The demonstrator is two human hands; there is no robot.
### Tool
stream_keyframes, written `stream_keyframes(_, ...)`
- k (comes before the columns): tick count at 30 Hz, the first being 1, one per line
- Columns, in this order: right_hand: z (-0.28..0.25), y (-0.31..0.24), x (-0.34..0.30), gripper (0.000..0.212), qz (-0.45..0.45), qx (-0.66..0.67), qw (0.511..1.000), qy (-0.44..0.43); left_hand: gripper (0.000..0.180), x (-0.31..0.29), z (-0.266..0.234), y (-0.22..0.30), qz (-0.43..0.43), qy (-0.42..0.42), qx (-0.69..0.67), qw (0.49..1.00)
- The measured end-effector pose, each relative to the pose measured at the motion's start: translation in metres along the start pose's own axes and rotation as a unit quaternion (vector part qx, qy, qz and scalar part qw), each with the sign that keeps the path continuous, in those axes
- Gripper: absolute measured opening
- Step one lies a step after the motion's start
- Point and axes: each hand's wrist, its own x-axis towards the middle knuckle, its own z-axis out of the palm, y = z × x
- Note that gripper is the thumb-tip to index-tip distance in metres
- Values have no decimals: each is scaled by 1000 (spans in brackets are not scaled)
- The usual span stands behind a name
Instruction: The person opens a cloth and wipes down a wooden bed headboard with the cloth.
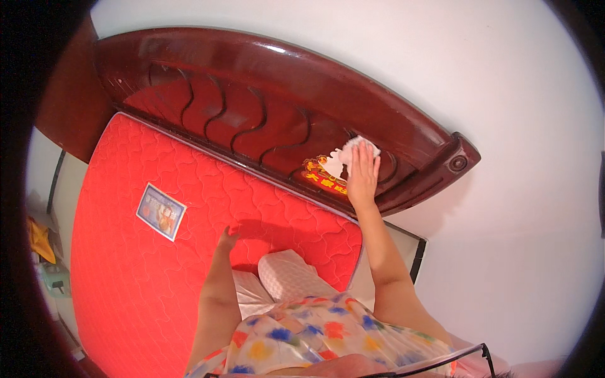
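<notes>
My right hand (363, 174) is stretched up to the dark red wooden headboard (277, 72). Under its extended fingers a white cloth (354, 148) is pressed against the carved panel. Beside the cloth, a sticker (328, 173) with yellow, red and white parts is on the headboard. My left hand (228, 238) hovers low over the red quilted mattress (138, 296), with a couple of fingertips showing apart and nothing seen in it. Most of its fingers are hidden by the angle.
A picture card or label (161, 211) in blue and white lies on the mattress. My knees (293, 274), in pale trousers, are at the bed's near edge. A white wall (504, 157) stands behind and right of the headboard. A yellow item (41, 240) is at far left.
</notes>
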Motion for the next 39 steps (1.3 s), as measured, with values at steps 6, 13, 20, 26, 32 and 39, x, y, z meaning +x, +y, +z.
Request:
stream_keyframes(6, -28, 22, -18, 30, -35, 50, 995, 83, 84, -11, 4, 45, -50, -3, 79, 996)
stream_keyframes(13, -85, 11, 59, 31, -111, 96, 954, 262, 81, 26, 25, 51, 20, -30, -55, 998)
stream_keyframes(20, -77, -43, 135, 67, -18, -50, 986, 157, 69, 36, 21, 51, 34, 14, -38, 999)
stream_keyframes(26, -42, -105, 190, 72, -48, -72, 987, 135, 63, -21, -7, 147, 11, 20, -29, 999)
stream_keyframes(32, -3, -189, 262, 71, -143, 9, 981, 132, 60, -31, -67, 139, -27, 51, -45, 997)
stream_keyframes(39, 52, -260, 333, 61, -249, 52, 963, 93, 60, -44, -123, 137, -13, 116, -30, 993)
